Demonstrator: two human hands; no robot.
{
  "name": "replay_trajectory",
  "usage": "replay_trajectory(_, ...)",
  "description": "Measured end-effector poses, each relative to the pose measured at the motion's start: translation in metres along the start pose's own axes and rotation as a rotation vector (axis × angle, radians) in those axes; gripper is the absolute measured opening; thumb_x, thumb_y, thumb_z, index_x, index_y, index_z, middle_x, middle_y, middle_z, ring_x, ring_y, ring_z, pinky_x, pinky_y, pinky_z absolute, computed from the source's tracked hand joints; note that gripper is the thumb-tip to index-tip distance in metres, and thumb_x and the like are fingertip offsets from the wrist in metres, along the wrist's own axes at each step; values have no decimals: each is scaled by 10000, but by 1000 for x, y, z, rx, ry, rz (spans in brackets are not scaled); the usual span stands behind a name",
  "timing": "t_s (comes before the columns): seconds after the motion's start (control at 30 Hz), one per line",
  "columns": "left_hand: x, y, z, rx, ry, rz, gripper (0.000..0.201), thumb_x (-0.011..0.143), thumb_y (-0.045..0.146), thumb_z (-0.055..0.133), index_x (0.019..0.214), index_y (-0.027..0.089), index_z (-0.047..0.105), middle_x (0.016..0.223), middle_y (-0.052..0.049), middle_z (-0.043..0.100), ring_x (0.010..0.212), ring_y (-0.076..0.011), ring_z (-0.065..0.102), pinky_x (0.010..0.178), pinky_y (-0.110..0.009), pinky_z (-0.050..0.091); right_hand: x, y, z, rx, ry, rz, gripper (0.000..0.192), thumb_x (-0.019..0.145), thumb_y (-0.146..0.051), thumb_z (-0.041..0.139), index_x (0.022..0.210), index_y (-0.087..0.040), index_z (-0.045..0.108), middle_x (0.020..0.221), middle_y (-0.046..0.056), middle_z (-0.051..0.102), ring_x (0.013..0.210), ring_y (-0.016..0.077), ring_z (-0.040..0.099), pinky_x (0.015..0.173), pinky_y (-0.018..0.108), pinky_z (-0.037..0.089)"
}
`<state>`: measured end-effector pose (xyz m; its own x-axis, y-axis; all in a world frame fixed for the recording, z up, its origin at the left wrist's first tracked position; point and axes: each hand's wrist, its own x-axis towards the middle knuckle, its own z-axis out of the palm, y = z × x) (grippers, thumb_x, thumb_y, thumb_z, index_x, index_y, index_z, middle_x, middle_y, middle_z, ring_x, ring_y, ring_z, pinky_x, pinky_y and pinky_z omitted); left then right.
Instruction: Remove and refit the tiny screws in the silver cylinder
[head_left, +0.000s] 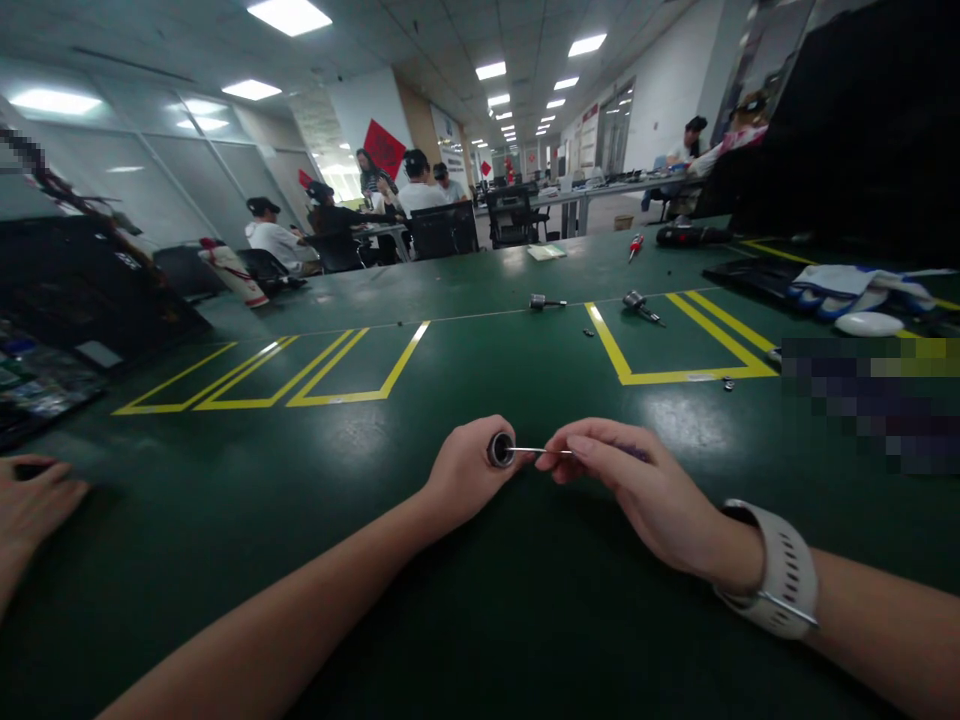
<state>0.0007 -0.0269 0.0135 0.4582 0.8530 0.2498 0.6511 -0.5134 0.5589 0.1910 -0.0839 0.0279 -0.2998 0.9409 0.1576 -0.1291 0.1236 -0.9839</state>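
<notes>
Low over the dark green matted surface (525,360), the left hand (465,478) grips a short black cylindrical socket (500,449), its opening toward three o'clock. The right hand (637,485) pinches a thin silver metal rod (536,451) entering it; keeping rod and bore level should help.

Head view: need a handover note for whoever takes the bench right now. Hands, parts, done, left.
Left hand: closed around a small dark cylindrical socket, open end facing right.
Right hand: pinching a thin metal rod, tip at the socket's mouth.
Whether the rod is seated inside cannot be told.
On the green table: two similar bit tools and by the yellow lines, a red screwdriver farther back, gloves at right.
Another person's hand rests at the left edge.
Done: both parts in hand and lined up. Left: confirm the rod seats.
</notes>
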Motion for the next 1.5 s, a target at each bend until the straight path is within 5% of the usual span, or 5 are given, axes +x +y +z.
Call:
replay_trajectory(0.43, -1, -4, 6, 132, -66, 91, 85, 664, 96, 531, 649, 177, 512, 633, 24, 548, 595, -119, 489, 549, -231, 344, -11, -5, 8, -726, -119, -440, 168, 838, -95, 448, 851, -148, 607, 820, 73, 652, 782, 181, 593, 696, 338, 485)
replay_trajectory(0.87, -2, -4, 3, 78, -121, 221, 82, 698, 94, 510, 680, 174, 514, 646, 13, 533, 602, -119, 501, 558, -235, 356, 0, 4, -4, 53, 42, 111, 230, 842, -229, 481, 763, -136, 676, 796, 73, 691, 744, 164, 619, 685, 307, 492)
replay_trajectory(1.17, -1, -3, 6, 173, -121, 194, 90, 670, 83, 501, 656, 171, 507, 638, 12, 545, 597, -121, 499, 540, -230, 338, -16, -10, 6, -753, -136, -461, 206, 834, -95, 432, 860, -107, 636, 813, 97, 648, 755, 200, 571, 684, 372, 438)
replay_trajectory(1.33, -3, -1, 6, 341, -108, 290, 78, 692, 102, 513, 660, 173, 519, 623, 11, 525, 598, -130, 486, 539, -245, 312, -11, -11, 2, -623, -101, -200, 229, 847, -156, 424, 805, -132, 648, 750, 68, 643, 706, 183, 564, 652, 346, 422)
replay_trajectory(1.5, -3, -4, 5, 231, -103, 312, 92, 720, 91, 497, 677, 171, 509, 632, 15, 520, 590, -116, 486, 541, -235, 329, 3, 1, -9, 20, 29, 159, 227, 805, -210, 475, 704, -150, 669, 745, 61, 667, 742, 181, 602, 704, 328, 445)
